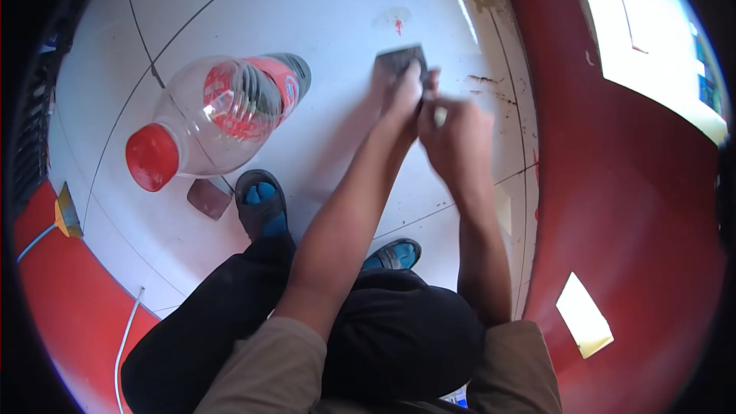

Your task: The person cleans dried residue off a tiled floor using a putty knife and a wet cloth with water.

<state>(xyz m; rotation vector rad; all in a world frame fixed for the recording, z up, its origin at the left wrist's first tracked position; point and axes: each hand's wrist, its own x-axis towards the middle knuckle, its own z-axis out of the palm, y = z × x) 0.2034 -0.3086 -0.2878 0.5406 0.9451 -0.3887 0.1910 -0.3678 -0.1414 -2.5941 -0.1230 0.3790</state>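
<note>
Block (399,57): dark, flat, angular, near twelve o'clock
Left hand (406,97): pinching the block
Right hand (461,129): curled closed, contents blurred
Bottle (222,119): clear ribbed plastic, red cap, ten o'clock

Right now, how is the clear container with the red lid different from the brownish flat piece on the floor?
The clear container is much bigger than the brownish piece. The container is see-through and rounded; the piece is opaque and roughly square. The container has a red lid; the piece has none. Both are on the white tiled floor.
</note>
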